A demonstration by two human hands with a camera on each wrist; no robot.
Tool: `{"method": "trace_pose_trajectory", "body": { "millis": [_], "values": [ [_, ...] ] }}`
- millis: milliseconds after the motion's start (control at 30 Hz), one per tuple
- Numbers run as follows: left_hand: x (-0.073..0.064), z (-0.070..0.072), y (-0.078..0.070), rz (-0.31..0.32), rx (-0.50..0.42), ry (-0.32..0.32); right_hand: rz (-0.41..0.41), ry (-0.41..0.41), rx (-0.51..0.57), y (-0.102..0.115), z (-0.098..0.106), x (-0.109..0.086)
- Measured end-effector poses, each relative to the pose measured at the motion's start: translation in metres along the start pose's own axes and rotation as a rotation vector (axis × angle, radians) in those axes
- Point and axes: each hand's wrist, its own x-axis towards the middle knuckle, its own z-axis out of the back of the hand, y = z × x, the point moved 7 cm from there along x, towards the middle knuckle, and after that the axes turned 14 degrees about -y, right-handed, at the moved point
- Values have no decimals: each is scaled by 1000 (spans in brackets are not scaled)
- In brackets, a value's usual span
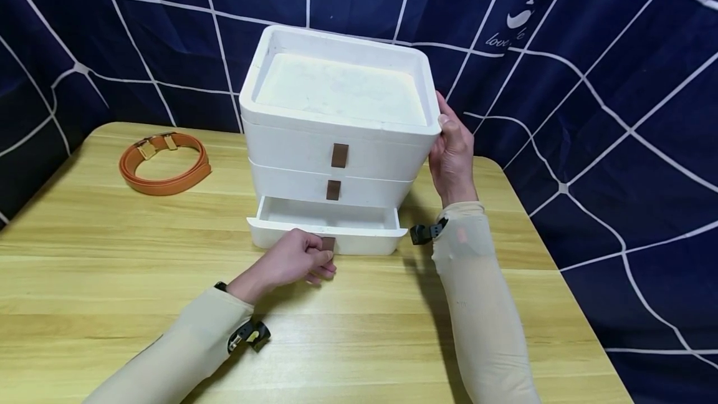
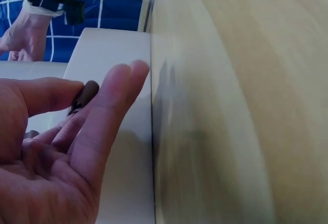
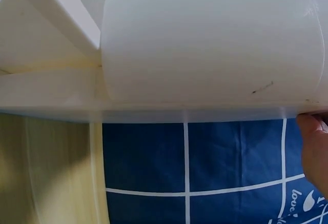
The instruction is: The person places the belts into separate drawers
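A white drawer unit (image 1: 336, 118) with a tray-like top stands at the back of the table. Its bottom drawer (image 1: 359, 243) is pulled partway out and looks bare inside; the two drawers above are closed. With thumb and fingers, my left hand (image 1: 294, 259) pinches the brown pull tab (image 1: 328, 244) of that bottom drawer. In the left wrist view the tab (image 2: 88, 93) sits between thumb and fingers, other fingers extended. My right hand (image 1: 453, 151) holds the unit's upper right side, thumb near the top rim. Only part of the right hand (image 3: 313, 149) shows in the right wrist view.
A coiled orange-brown belt (image 1: 165, 167) with a gold buckle lies left of the unit on the wooden table (image 1: 314, 341). Behind and to the right hangs a dark blue curtain (image 1: 606, 142) with white grid lines, close to the table's edges.
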Motion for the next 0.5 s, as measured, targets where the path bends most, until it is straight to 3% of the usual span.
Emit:
{"method": "trace_pose_trajectory", "body": {
  "millis": [300, 500],
  "values": [
    [-1, -1, 0, -20, 21, -26, 36, 17, -31, 3, 0, 0],
    [-4, -1, 1, 0, 8, -30, 21, 12, -27, 1, 0, -1]
  ]
}}
